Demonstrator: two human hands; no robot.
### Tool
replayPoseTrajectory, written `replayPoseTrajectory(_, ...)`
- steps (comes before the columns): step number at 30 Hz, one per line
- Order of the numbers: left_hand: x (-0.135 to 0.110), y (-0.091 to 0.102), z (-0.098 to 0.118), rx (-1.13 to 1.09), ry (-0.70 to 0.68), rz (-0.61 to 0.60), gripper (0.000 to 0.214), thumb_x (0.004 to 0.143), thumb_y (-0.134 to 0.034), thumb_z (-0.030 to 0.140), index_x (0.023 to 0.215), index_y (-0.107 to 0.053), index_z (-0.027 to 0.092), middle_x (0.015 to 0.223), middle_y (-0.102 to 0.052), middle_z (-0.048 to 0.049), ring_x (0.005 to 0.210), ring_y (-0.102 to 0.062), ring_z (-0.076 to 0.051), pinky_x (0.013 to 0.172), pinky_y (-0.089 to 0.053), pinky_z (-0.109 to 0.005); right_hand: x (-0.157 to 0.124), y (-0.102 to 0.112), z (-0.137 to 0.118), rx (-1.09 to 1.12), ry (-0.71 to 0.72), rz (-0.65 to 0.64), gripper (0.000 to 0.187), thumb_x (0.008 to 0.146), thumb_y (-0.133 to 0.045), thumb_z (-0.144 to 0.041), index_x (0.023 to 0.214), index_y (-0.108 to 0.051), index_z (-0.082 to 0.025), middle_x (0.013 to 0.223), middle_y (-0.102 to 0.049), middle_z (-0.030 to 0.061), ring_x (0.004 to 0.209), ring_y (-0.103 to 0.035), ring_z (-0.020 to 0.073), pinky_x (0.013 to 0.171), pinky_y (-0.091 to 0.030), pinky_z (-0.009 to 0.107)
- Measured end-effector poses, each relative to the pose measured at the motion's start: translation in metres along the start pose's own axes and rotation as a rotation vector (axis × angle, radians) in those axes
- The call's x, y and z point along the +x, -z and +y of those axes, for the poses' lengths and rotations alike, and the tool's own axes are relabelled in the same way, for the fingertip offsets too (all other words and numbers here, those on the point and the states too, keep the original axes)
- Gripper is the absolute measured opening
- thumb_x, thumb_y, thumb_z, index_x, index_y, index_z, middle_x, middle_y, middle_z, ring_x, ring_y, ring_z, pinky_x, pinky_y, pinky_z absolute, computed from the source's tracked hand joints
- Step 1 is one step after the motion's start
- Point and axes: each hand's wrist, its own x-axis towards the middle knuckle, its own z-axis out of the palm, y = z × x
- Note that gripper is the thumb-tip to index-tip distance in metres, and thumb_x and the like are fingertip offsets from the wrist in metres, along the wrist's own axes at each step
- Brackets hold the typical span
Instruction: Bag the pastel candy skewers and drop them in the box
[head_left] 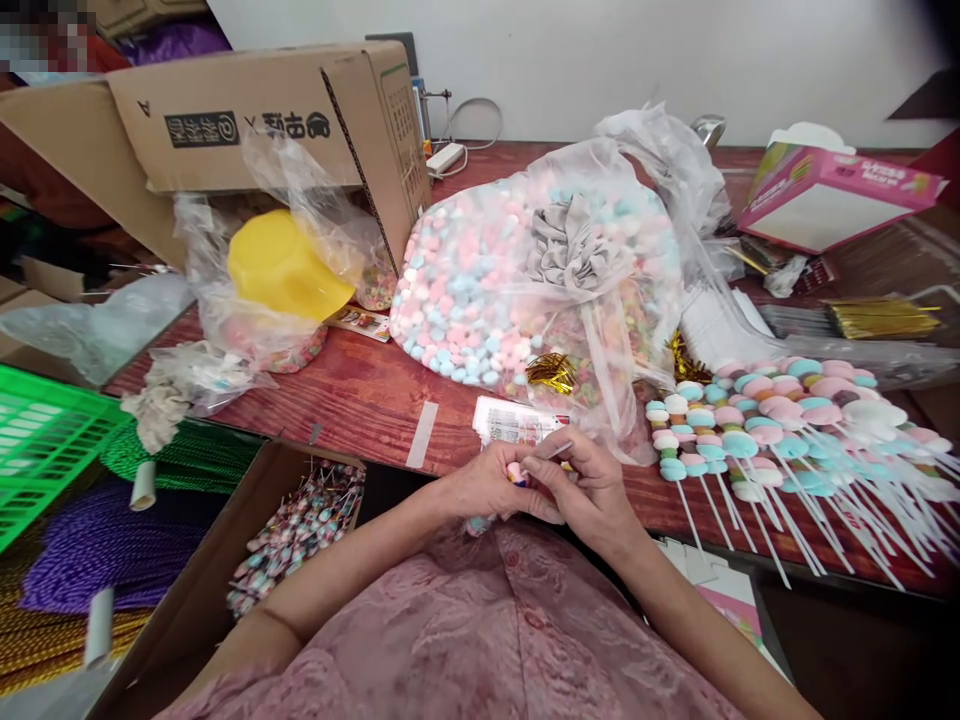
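Note:
Close to my body, at the table's front edge, my two hands meet. My left hand is closed on a candy skewer, whose pastel pieces poke out beneath the fingers. A small colourful piece, perhaps a printed wrapper, shows between thumb and fingers. My right hand pinches at the same spot, and a thin pale strip or stick sticks out by its fingers. Most of what they grip is hidden. Just beyond lies a stack of printed cards, with gold twist ties behind it.
Many marshmallow skewers are piled at right, sticks toward me. A large bag of marshmallows fills the middle, a grey cloth on it. Left are a yellow bowl, cardboard box, green basket and box of small candies.

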Motion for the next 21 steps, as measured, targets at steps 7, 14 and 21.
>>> replayPoseTrajectory(7, -0.006, 0.011, 0.007, 0.292, -0.141, 0.101, 0.044, 0.062, -0.085, 0.035, 0.097, -0.069, 0.015, 0.082, -0.062, 0.0023, 0.077, -0.053, -0.014, 0.072, -0.042, -0.024, 0.006, 0.031, -0.009, 0.098, -0.017, 0.27, 0.011, 0.081, -0.074, -0.027, 0.075, -0.067, -0.022, 0.063, -0.064, -0.0029, 0.056, -0.057, 0.0109, 0.054, -0.044, 0.022)
replayPoseTrajectory(14, -0.005, 0.001, 0.0, 0.402, -0.179, 0.264, 0.023, 0.072, -0.077, 0.031, 0.086, -0.07, 0.014, 0.076, -0.061, 0.0032, 0.071, -0.05, -0.012, 0.068, -0.04, -0.022, 0.003, 0.03, -0.014, -0.089, 0.066, 0.219, 0.016, 0.082, -0.072, -0.029, 0.071, -0.065, -0.02, 0.061, -0.063, -0.0023, 0.054, -0.056, 0.0115, 0.052, -0.044, 0.023)
replayPoseTrajectory(21, 0.002, -0.009, -0.007, 0.409, -0.267, 0.249, 0.017, 0.073, -0.073, 0.023, 0.086, -0.069, 0.013, 0.076, -0.062, 0.0024, 0.071, -0.052, -0.012, 0.066, -0.041, -0.022, -0.005, 0.002, 0.006, -0.176, 0.032, 0.021, 0.024, 0.089, -0.061, -0.028, 0.067, -0.059, -0.02, 0.058, -0.056, -0.0038, 0.053, -0.05, 0.0103, 0.053, -0.038, 0.024)
